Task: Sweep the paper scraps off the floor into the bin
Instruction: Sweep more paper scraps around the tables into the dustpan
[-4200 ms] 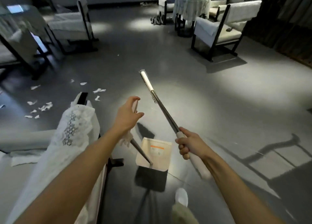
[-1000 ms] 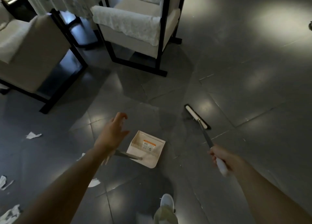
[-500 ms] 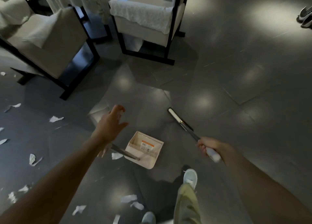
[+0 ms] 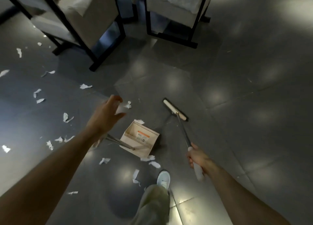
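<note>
Paper scraps [image 4: 85, 86] lay strewn over the left half of the grey tiled floor [image 4: 237, 97], thickest toward its left edge and around the person's feet; the right half showed none. Two chairs [image 4: 88, 19] stood along the far edge.

One broom [image 4: 175, 109] reached out on the right, its head flat on the tiles just beyond the one dustpan [image 4: 140, 138], which sat mid-floor. The right hand [image 4: 197, 158] was wrapped firmly round the broom's white grip. The left hand [image 4: 106, 116] hung above the dustpan's long handle, fingers loosely curled about its white top end. One shoe [image 4: 163, 178] stood near the pan.

I counted about nineteen scraps, besides specks too small to tally. One touched the pan's far edge and two lay just off its near corner. The pan itself looked empty.

Sweeping seemed only about to begin. The next move probably called for swinging the broom head left, behind the nearest scraps, and drawing them to the pan while the left hand steadied it. No bin was in view.
</note>
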Demonstrator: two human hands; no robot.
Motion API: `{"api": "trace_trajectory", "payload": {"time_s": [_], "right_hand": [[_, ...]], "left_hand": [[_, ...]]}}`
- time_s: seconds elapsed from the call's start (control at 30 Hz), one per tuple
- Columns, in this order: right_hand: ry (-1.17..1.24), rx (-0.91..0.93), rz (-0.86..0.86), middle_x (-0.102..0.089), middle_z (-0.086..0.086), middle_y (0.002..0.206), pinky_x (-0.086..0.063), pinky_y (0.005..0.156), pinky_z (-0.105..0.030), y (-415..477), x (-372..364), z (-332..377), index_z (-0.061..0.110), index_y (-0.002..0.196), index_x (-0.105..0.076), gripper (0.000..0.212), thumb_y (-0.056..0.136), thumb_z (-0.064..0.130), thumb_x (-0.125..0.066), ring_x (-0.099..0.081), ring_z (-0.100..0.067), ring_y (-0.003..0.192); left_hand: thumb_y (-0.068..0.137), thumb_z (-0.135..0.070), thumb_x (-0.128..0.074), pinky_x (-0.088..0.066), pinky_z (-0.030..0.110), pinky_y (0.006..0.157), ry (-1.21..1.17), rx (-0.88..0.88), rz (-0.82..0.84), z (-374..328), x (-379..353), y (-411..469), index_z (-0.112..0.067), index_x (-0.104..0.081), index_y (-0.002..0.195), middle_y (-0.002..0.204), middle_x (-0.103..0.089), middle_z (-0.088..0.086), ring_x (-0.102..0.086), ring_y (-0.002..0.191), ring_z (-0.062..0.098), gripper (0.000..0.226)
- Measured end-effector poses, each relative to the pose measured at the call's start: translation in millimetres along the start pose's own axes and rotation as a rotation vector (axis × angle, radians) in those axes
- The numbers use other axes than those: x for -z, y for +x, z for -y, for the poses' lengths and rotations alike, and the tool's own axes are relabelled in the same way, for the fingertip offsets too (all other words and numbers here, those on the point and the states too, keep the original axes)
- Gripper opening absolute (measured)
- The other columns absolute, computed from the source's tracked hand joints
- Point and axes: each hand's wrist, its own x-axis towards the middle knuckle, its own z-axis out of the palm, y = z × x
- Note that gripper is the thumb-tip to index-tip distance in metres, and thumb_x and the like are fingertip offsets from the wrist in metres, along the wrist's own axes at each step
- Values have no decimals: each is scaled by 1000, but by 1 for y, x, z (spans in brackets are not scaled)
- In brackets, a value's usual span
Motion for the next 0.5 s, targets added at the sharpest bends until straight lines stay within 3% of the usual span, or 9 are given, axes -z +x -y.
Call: {"api": "trace_trajectory", "payload": {"time_s": [0.1,0.27,0.37,0.5], "right_hand": [[-6,30,-78,-43,-3,41,-31,30,-14,-18,-5,-33,23,148,-29,68,89,-8,-40,-36,-10,30],[-43,18,-67,-45,-9,58,-34,30,-15,-36,-14,-68,22,150,-22,66,92,-6,-37,-37,-16,46],[-54,-52,-8,-44,-6,46,-32,29,-14,-43,-33,-92,32,128,-25,46,97,-1,-32,-39,-12,31],[-90,-125,45,-43,-7,49,-34,30,-16,-72,-73,-125,24,115,-28,32,94,-1,-32,-38,-10,27]], "left_hand": [[81,-17,-71,-39,30,70,12,7,-47,18,10,-47,-9,-46,121,102,-56,15,-50,81,18,48],[82,-17,-70,-40,32,71,12,41,-50,42,30,-124,-7,-45,121,98,-56,16,-50,81,20,47],[82,-18,-70,-37,30,69,32,70,-76,57,45,-167,-5,-46,120,88,-50,8,-48,77,20,47],[82,-16,-70,-36,26,66,47,89,-97,87,65,-218,-4,-47,118,86,-49,4,-48,72,18,45]]}}
